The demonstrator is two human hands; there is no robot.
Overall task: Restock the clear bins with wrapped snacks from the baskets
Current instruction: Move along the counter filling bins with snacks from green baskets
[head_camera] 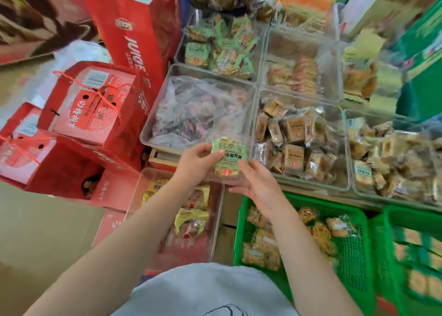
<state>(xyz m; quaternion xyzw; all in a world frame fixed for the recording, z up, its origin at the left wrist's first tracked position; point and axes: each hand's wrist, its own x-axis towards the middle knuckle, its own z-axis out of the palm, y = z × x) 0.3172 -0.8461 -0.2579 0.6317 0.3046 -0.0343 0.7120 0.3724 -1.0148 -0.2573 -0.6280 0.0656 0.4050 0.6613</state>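
Left hand [195, 159] pinches green snack pack [228, 156], right hand [257, 184] loose under it. Red carton [136, 41] reads "JUICE". Pack text illegible; right-side bins blurred.

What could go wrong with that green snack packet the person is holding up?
1. The left hand pinches the green snack packet only at its edge, and the right hand is open, so it might slip into the bag-filled bin below.
2. Matching green packets fill the far bin, but the brown-packet bin is closer, so it could land in the wrong one.
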